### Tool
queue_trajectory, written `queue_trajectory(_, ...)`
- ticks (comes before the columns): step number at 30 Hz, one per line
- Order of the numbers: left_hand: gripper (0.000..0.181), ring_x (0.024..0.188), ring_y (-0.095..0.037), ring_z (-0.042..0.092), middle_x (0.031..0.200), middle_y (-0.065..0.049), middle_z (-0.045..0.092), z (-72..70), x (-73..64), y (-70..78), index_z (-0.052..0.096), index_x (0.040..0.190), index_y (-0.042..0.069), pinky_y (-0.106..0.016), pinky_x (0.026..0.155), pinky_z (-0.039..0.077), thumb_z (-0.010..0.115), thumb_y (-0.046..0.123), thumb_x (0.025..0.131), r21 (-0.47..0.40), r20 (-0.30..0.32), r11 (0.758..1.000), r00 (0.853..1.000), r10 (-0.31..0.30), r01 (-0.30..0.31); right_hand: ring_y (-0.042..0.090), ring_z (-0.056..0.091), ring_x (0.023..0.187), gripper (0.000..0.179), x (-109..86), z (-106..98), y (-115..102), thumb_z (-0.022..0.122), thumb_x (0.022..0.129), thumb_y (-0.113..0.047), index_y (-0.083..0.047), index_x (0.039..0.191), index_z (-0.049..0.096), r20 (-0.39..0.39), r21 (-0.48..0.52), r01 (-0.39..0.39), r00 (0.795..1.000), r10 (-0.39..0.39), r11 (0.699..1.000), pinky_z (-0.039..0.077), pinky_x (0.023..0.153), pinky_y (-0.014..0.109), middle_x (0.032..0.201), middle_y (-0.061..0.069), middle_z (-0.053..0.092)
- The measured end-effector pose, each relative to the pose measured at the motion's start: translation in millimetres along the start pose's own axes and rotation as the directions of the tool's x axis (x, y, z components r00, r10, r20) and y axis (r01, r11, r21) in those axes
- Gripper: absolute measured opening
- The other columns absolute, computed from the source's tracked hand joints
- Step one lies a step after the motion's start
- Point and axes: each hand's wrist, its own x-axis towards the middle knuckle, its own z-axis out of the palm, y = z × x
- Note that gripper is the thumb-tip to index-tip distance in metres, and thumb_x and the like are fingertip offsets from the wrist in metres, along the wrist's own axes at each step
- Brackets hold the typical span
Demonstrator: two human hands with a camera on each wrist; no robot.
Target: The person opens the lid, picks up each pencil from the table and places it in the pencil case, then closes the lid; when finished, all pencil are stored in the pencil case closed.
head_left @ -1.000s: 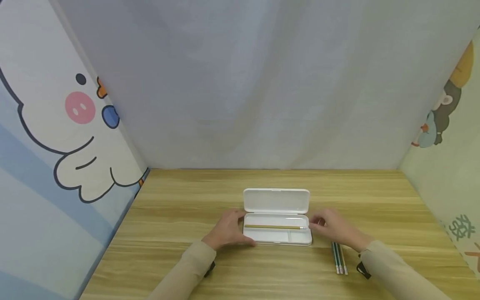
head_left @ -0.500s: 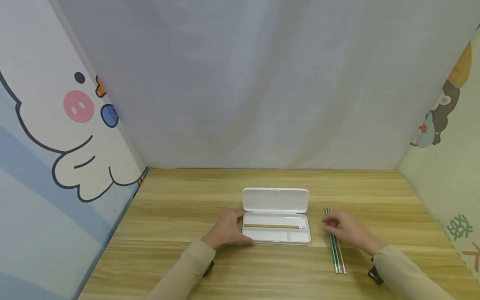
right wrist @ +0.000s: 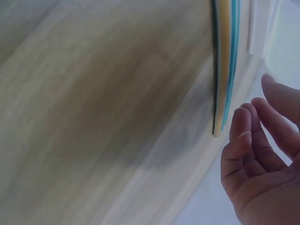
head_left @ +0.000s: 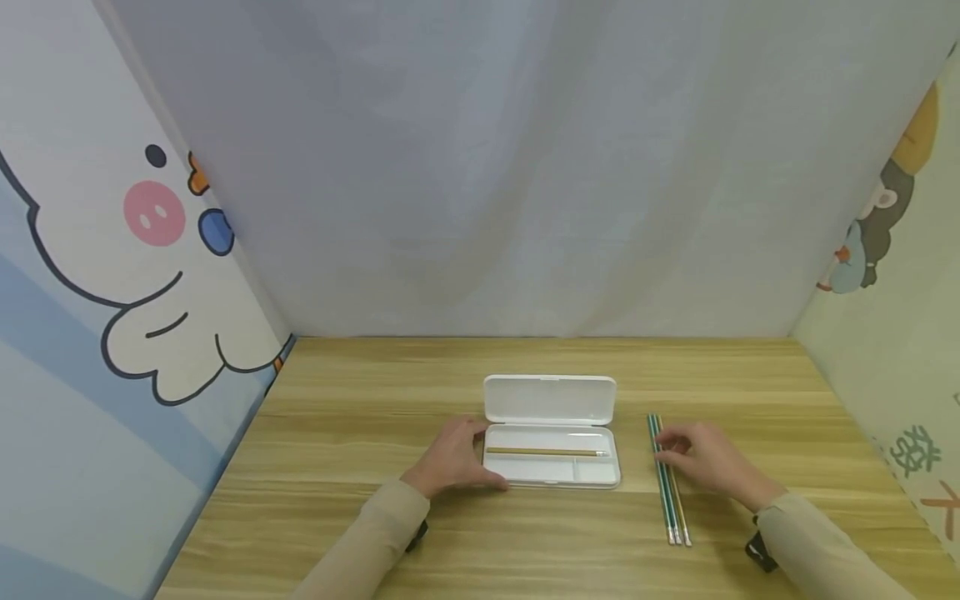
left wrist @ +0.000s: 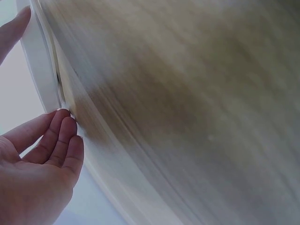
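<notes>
Since the earliest frame, the right hand [head_left: 701, 458] has drawn back from the right end of the white pencil case [head_left: 528, 473] and moved right to the loose pencils. Its fingers are loosely bent with a narrow gap to the thumb, holding nothing; whether a fingertip touches a pencil cannot be told. Beside it, two green pencils [head_left: 664, 497] and one yellow pencil [head_left: 679, 504] lie together on the wooden table [head_left: 360, 400], right of the case, eraser ends near. On the left, the left hand [head_left: 453, 458] grips the case's left end, spread wide between its near and far corners. The lid [head_left: 550, 400] stands open on the far side, and another yellow pencil [head_left: 543, 452] lies in the far compartment, eraser rightward.
</notes>
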Motion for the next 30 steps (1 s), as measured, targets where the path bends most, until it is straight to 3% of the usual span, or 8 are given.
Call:
queue_trajectory(9, 0.086, 0.1, -0.019, 0.053, 0.108, -0.001, 0.062, -0.3, 0.4, 0.3, 0.064, 0.12, 0.009, -0.037, 0.089, 0.043, 0.086, 0.058, 0.054, 0.018, -0.003, 1.0, 1.0, 0.002, -0.002, 0.016, 0.063, 0.076, 0.025, -5.2, 2.7, 14.4, 0.074, 0.082, -0.013, 0.004, 0.1, 0.066, -0.016, 0.057, -0.059, 0.998, 0.06, 0.997, 0.052, 0.07, 0.032, 0.088, 0.005, 0.068)
queue_trajectory(17, 0.082, 0.098, -0.019, 0.053, 0.105, 0.001, 0.062, -1.3, 0.8, 0.4, 0.065, 0.118, 0.01, -0.036, 0.087, 0.043, 0.087, 0.057, 0.054, -0.002, -0.006, 1.0, 1.0, 0.01, -0.01, 0.019, 0.063, 0.077, 0.029, -8.6, 4.7, 23.5, 0.077, 0.08, -0.017, 0.003, 0.097, 0.065, -0.016, 0.072, -0.091, 0.996, 0.092, 0.993, 0.053, 0.07, 0.035, 0.086, 0.005, 0.067)
queue_trajectory(22, 0.081, 0.096, -0.018, 0.053, 0.103, 0.002, 0.062, -1.2, 0.6, 0.2, 0.066, 0.117, 0.01, -0.036, 0.086, 0.043, 0.087, 0.057, 0.054, -0.002, -0.005, 1.0, 1.0, 0.014, -0.014, 0.017, 0.06, 0.076, 0.031, -9.9, 4.7, 25.3, 0.079, 0.077, -0.021, 0.0, 0.096, 0.065, -0.009, 0.058, -0.133, 0.991, 0.134, 0.989, 0.051, 0.068, 0.03, 0.085, 0.003, 0.064)
queue_trajectory(30, 0.082, 0.098, -0.019, 0.053, 0.105, 0.001, 0.062, -1.5, -0.6, 0.9, 0.065, 0.119, 0.01, -0.036, 0.087, 0.043, 0.087, 0.056, 0.055, 0.002, -0.005, 1.0, 1.0, 0.019, -0.019, 0.016, 0.059, 0.075, 0.032, -12.5, 4.1, 25.2, 0.082, 0.075, -0.019, 0.0, 0.094, 0.065, 0.005, 0.058, -0.137, 0.991, 0.137, 0.989, 0.05, 0.066, 0.028, 0.085, 0.003, 0.062)
